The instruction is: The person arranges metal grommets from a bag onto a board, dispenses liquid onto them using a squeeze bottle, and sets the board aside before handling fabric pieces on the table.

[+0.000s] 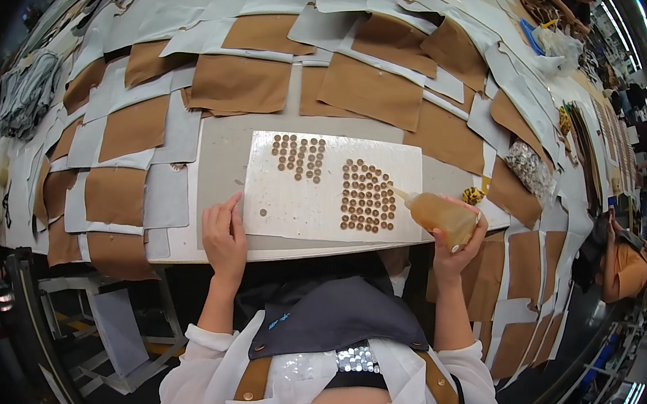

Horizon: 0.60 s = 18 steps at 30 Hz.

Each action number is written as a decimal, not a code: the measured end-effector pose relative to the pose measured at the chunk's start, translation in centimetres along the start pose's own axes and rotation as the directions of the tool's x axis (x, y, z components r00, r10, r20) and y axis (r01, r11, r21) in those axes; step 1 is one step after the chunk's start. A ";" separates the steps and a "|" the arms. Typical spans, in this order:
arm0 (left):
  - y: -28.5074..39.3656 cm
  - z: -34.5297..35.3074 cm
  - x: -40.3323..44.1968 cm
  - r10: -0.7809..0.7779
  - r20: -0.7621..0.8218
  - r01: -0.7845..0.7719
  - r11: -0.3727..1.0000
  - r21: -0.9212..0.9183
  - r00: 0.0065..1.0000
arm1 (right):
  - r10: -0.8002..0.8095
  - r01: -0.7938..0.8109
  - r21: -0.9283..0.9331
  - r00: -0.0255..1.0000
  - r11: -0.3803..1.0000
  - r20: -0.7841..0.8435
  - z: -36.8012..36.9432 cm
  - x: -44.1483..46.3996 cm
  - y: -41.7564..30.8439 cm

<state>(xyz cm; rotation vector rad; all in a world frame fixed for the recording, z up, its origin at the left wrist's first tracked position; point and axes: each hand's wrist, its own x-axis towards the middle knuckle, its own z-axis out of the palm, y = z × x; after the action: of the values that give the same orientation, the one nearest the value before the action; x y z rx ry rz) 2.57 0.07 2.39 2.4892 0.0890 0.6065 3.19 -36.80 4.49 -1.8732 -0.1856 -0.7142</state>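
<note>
A white board (292, 207) lies on the table before me, bearing small round brown pieces in two groups, one at the upper left and a larger one (368, 198) right of centre. One lone piece (263, 212) sits near the board's lower left. My right hand (460, 242) is wrapped round a squeeze bottle (440, 216) of amber liquid, tilted so its nozzle points left at the right edge of the larger group. My left hand (225, 231) rests at the board's left edge, fingers apart, holding nothing.
Brown panels (369, 89) and pale grey-white pieces overlap across the table beyond and on both sides. A clear bag (529, 169) and a small patterned item (473, 195) lie to the right. A person in orange (626, 266) is at the far right.
</note>
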 end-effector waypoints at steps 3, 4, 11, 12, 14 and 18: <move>0.0 0.0 0.0 0.010 -0.007 -0.010 1.000 0.007 1.000 | -0.027 0.026 -0.037 1.000 0.999 -0.010 0.1 0.0 0.4; -0.1 0.0 0.0 0.006 -0.006 -0.006 1.000 0.007 1.000 | -0.031 0.031 -0.044 0.999 0.999 -0.011 0.1 0.1 0.2; 0.1 -0.1 0.0 -0.012 0.007 0.012 1.000 0.001 1.000 | -0.009 0.009 -0.012 1.000 1.000 -0.022 0.0 -0.3 0.2; 0.1 -0.1 0.0 -0.018 0.012 0.018 1.000 0.002 1.000 | -0.021 0.020 -0.023 0.999 1.000 -0.025 0.1 -0.2 0.4; 0.0 0.0 0.0 -0.004 -0.001 0.004 1.000 -0.004 1.000 | -0.043 0.040 -0.058 0.998 0.998 -0.051 0.3 -0.1 0.2; -0.2 0.1 -0.1 -0.001 -0.016 0.001 1.000 -0.011 1.000 | 0.024 -0.034 -0.068 0.990 0.997 -0.138 -0.5 -0.1 -1.5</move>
<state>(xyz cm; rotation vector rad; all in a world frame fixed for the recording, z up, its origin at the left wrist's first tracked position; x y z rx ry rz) 2.57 0.19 2.17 2.4740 0.0924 0.6247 2.27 -36.64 5.79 -1.8814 -0.0451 -0.8359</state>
